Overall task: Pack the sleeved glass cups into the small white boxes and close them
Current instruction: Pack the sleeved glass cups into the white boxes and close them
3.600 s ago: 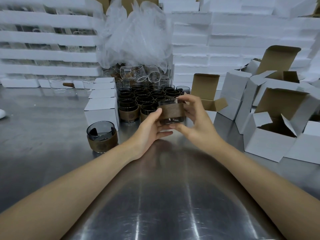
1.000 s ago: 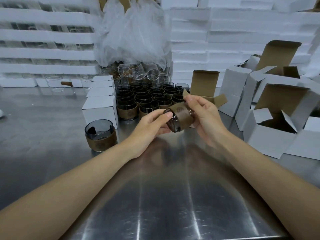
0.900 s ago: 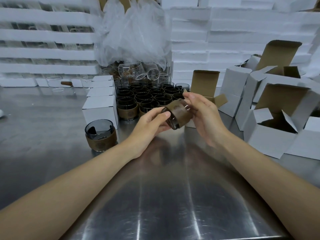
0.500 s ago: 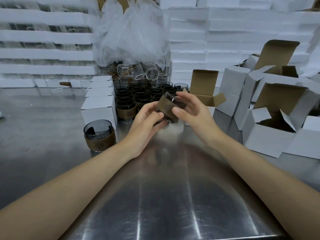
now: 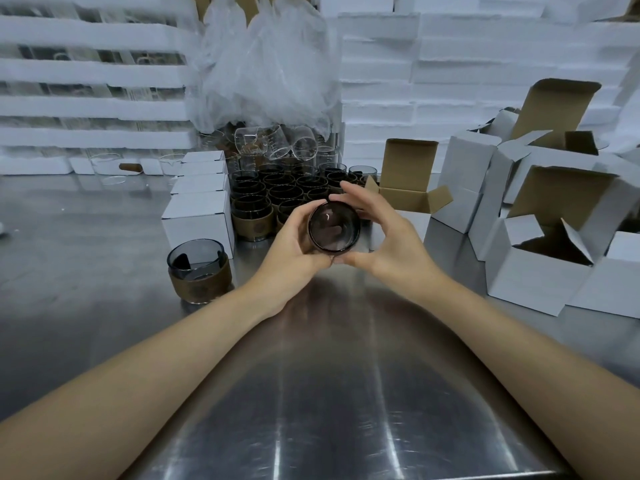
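Left hand and right hand are holding a sleeved glass cup.
Both grips are curling round it, above the worktop.

Bare steel tabletop in front; cup cluster ahead, open boxes right.

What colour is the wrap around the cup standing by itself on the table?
Brown. The wrap shows best in the head view, the only one here.
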The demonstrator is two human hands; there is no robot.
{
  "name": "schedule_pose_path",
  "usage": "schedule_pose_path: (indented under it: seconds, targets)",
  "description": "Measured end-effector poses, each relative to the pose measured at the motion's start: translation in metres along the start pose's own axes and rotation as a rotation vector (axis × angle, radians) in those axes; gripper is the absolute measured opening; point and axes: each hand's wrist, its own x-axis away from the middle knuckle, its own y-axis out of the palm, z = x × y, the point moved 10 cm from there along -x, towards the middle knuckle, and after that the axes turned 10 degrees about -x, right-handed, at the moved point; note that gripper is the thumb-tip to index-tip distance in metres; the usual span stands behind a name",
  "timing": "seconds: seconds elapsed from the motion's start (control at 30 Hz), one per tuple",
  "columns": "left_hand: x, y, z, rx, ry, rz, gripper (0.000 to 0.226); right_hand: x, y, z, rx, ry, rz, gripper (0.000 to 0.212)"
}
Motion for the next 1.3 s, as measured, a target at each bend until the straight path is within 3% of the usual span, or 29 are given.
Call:
schedule_pose_path:
  seconds: [0.23, 0.43, 0.67, 0.8, 1.03, 1.3]
  targets:
    - [-0.001, -0.004, -0.001, -0.081, 0.04, 0.024, 0.084, 0.001, 0.006, -0.009, 0.041, -0.064, -0.042, 0.082]
    - [-0.001, -0.001, -0.003, -0.001, 0.009, -0.017, 0.075, 0.001, 0.005, 0.003, -0.108, 0.029, -0.049, 0.081]
    - [-0.001, 0.009, -0.011, 0.18, -0.08, -0.09, 0.039, -0.001, -0.012, 0.009, -0.255, 0.099, 0.137, 0.05]
    - [-0.003, 0.009, -0.012, 0.236, -0.109, -0.081, 0.041, -0.002, -0.015, 0.008, -0.263, 0.104, 0.144, 0.031]
    - [-0.005, 0.003, -0.015, 0.244, -0.113, -0.037, 0.04, -0.004, -0.002, 0.012, -0.22, 0.107, 0.031, 0.065]
    - [-0.003, 0.005, -0.011, 0.248, -0.106, -0.048, 0.045, -0.002, -0.008, 0.016, -0.132, 0.077, 0.097, 0.064]
